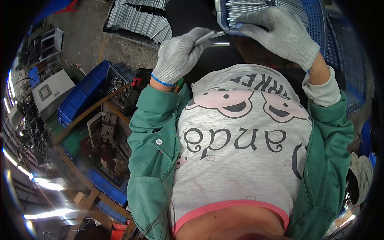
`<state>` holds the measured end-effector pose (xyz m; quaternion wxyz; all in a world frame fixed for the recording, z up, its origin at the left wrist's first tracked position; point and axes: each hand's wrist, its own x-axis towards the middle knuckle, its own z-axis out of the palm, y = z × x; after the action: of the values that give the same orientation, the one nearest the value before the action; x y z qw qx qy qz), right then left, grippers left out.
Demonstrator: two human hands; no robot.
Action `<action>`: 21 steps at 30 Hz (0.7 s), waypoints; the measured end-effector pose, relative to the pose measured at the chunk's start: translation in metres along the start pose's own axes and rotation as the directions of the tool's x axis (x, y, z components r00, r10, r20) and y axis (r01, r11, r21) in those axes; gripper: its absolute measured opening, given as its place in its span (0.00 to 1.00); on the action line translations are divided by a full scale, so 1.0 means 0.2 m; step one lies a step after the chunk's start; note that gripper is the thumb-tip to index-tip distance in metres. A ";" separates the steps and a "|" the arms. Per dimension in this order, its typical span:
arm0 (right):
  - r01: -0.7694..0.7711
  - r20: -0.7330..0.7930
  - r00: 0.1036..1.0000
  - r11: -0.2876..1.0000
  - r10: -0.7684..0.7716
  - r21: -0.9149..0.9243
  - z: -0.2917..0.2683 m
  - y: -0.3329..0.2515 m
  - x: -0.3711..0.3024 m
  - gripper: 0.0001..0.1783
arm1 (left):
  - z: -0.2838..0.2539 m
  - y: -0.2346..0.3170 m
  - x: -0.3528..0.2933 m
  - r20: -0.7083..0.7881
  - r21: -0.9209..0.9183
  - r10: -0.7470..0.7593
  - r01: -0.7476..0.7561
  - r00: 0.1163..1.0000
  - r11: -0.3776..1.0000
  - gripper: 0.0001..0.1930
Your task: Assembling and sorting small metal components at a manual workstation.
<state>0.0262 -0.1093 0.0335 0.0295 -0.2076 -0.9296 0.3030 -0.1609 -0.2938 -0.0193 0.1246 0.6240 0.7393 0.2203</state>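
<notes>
My left hand (180,54), in a whitish knit glove, is closed around a short silvery metal tube (205,37). The tube's open end points up and to the right. A second metal tube (221,44) lies level just beside those fingers; whether they grip it too is hidden. To the right, my gloved right hand (280,34) hovers over the near rim of a blue plastic basket (322,30). Its thumb and forefinger close around a small blue bit (239,26) I cannot make out. Metal tubes (246,12) fill that basket in rows.
A dark crate of stacked metal tubes (138,23) stands at the far left of my knees. More blue basketwork (352,60) is at the right. Leftward are a blue bin (84,94), a pale metal box (52,94) and a wooden frame (90,116) among metal parts.
</notes>
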 end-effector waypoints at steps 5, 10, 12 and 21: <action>0.170 -0.192 0.968 0.985 -0.164 0.017 -0.03 0.01 -0.04 0.13 | 0.00 -0.03 -0.01 -0.030 -0.049 -0.010 0.009 1.000 0.999 0.11; 0.228 -0.207 0.950 0.972 -0.235 -0.058 -0.04 -0.03 -0.04 0.13 | -0.06 0.00 0.01 0.026 0.017 0.085 -0.086 0.996 0.996 0.11; 0.206 -0.185 0.959 0.976 -0.215 -0.065 -0.05 -0.06 -0.05 0.13 | -0.06 0.01 0.02 0.017 0.005 0.100 -0.100 0.995 0.995 0.11; 0.299 -0.220 0.924 0.950 -0.312 -0.090 0.02 -0.01 -0.03 0.11 | -0.05 0.01 0.00 0.099 -0.023 0.134 -0.133 0.986 0.991 0.12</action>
<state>0.0302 -0.1156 0.0323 0.1786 -0.0950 -0.9487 0.2430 -0.1635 -0.2954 -0.0101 0.1515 0.6813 0.6869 0.2025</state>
